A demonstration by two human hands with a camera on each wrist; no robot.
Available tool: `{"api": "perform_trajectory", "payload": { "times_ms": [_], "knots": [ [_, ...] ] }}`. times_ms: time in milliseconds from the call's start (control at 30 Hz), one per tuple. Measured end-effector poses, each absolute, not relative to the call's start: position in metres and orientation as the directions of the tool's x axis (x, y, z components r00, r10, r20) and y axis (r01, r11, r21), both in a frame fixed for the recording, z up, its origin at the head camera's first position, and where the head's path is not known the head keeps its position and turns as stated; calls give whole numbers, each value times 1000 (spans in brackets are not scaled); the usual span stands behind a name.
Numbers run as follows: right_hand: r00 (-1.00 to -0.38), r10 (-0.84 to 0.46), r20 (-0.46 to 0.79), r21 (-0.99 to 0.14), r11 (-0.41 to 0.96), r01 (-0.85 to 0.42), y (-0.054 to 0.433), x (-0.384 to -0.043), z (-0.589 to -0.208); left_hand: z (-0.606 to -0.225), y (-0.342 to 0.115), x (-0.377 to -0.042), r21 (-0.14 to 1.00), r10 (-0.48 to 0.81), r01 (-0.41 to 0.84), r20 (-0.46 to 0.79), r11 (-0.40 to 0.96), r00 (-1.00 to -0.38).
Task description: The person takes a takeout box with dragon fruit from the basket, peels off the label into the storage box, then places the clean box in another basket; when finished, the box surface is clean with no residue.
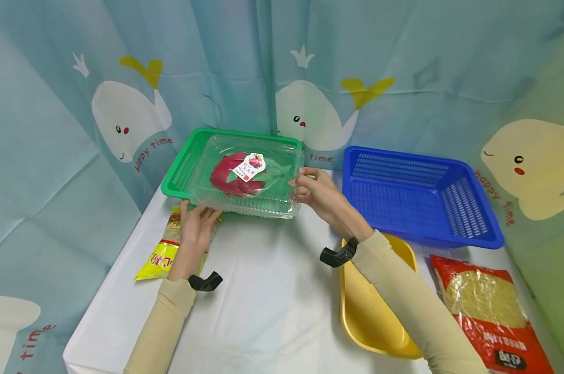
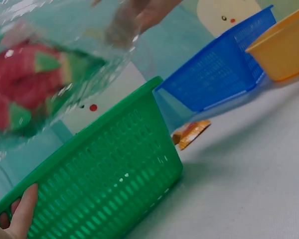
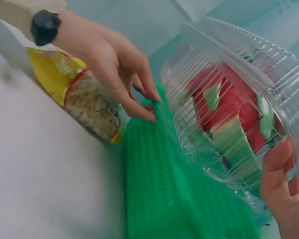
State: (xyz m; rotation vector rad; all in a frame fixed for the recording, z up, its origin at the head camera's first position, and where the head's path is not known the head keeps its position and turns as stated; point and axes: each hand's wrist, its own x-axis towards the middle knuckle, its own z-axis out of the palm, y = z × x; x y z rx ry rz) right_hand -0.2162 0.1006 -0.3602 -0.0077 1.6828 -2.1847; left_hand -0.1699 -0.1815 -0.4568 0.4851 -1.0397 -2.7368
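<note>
My right hand (image 1: 320, 195) grips the right end of a clear plastic clamshell box (image 1: 282, 184), thumb on one side and fingers on the other. Inside lies a red dragon fruit (image 1: 221, 174) with green scales, under a white label (image 1: 248, 167) on the lid. The box is tilted above a green plastic basket (image 1: 178, 176), overlapping most of it in the head view. My left hand (image 1: 195, 228) pinches the basket's near rim, thumb outside and fingertips over the edge, as the left wrist view shows.
A yellow food bag (image 1: 162, 254) lies by my left forearm. Right of the green basket stands a blue basket (image 1: 422, 236), with a yellow bin (image 1: 371, 311) nearer me under my right arm. A red bag (image 1: 492, 311) of yellowish food lies far right. Curtains (image 1: 244, 62) hang behind.
</note>
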Motion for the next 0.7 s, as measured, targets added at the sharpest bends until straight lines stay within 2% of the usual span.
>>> {"api": "perform_trajectory", "payload": {
  "times_ms": [500,700],
  "knots": [
    [-932,-261,-250,-939,-168,299,161,-143,-366,-455,-183,-174,658,-284,66,-229,-750,-931],
    [-929,-254,-269,-939,-144,311,179,-114,-374,-453,-184,-170,658,-250,33,-239,-752,-938]
  ]
}}
